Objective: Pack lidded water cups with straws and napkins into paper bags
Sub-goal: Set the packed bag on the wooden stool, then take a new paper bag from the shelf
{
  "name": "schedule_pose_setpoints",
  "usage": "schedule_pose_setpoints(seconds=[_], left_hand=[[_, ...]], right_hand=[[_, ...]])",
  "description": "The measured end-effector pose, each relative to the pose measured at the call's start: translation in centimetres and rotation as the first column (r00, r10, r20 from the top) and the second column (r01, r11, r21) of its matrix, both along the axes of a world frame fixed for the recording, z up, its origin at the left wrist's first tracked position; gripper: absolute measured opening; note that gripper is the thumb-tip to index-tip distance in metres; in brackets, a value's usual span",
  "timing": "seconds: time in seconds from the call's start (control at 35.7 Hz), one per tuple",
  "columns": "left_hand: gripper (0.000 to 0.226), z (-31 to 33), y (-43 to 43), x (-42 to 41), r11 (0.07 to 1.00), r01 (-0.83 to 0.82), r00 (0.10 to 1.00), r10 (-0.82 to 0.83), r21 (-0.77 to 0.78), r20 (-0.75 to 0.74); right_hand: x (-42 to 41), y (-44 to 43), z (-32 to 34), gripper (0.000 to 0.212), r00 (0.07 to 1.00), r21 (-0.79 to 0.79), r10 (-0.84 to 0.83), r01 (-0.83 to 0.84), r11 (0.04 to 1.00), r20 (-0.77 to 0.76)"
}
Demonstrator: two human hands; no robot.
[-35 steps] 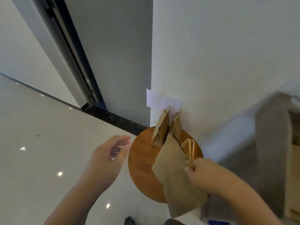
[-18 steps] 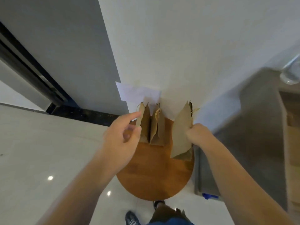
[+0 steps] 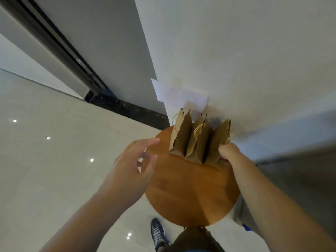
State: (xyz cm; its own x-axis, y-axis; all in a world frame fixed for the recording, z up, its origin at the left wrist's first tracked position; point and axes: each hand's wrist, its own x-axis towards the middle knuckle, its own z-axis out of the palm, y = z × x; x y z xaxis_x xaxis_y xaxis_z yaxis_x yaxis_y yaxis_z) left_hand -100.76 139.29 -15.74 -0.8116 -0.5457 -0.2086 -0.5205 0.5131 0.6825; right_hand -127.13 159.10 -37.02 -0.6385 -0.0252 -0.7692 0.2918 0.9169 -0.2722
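Since half a second back, the third paper bag has gone from standing off on its own to sitting snug against the middle bag, so there's now a row of three on the round wooden bench, backed up to the wall. The right grip is curled round that bag's right edge, low down. The left grip has pulled away from the leftmost bag and hovers over the bench's left rim, fingers loosely spread, holding nothing. My read is this is the parking step, lining a bag up with the others. As for what's inside, no idea: all three tops are folded to narrow peaks and I can't see in, and no cups, straws or napkins are in view anywhere. Next move is probably just letting go gently, since these are light and tall and a nudge could topple the row.
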Motion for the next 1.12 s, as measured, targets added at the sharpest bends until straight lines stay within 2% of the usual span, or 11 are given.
schedule_pose_setpoints(seconds=[0.14,0.25,0.36,0.42,0.48,0.59,0.7,0.78,0.87,0.98,1.12], left_hand=[[0.049,0.3,0.4,0.0,1.0,0.001,1.0,-0.001,-0.006,-0.002],[0.038,0.8,0.7,-0.1,0.999,0.051,0.999,-0.051,-0.013,-0.008],[0.043,1.2,0.9,0.0,0.994,0.101,0.994,-0.102,-0.041,-0.03],[0.044,1.5,1.2,0.0,0.992,0.115,0.992,-0.117,-0.044,-0.042],[0.044,1.9,1.6,0.3,0.99,0.136,0.989,-0.138,-0.038,-0.061],[0.041,2.7,2.5,1.6,0.984,0.175,0.979,-0.172,0.018,-0.109],[0.042,2.9,3.6,4.1,0.969,0.243,0.96,-0.236,0.035,-0.151],[0.048,2.8,4.1,6.0,0.952,0.304,0.941,-0.294,0.04,-0.17],[0.063,2.4,5.1,7.2,0.92,0.39,0.899,-0.373,0.032,-0.23],[0.072,2.6,8.6,8.2,0.878,0.478,0.846,-0.455,0.016,-0.278],[0.072,4.6,14.7,8.1,0.761,0.644,0.738,-0.591,0.078,-0.326]], right_hand=[[0.8,1.4,0.3,0.05,0.999,-0.085,-0.031,0.033,0.996,0.028],[1.9,2.9,1.6,0.057,0.997,-0.145,-0.073,0.074,0.987,0.018],[3.3,5.1,2.4,0.066,0.994,-0.134,-0.102,0.104,0.986,0.026],[4.4,6.2,3.0,0.066,0.991,-0.135,-0.131,0.134,0.982,0.034],[6.0,7.1,3.9,0.056,0.989,-0.152,-0.144,0.144,0.978,0.015],[9.4,8.7,5.9,0.071,0.985,-0.134,-0.172,0.166,0.977,-0.033],[14.4,10.1,9.1,0.066,0.979,-0.171,-0.196,0.183,0.968,-0.063],[19.3,11.4,12.2,0.047,0.961,-0.232,-0.24,0.205,0.951,-0.133],[23.4,13.3,15.8,0.068,0.923,-0.263,-0.284,0.216,0.94,-0.258],[27.8,17.8,22.4,0.057,0.876,-0.287,-0.244,0.128,0.949,-0.417],[30.7,26.1,29.7,0.065,0.767,-0.242,-0.349,0.256,0.936,-0.538]])
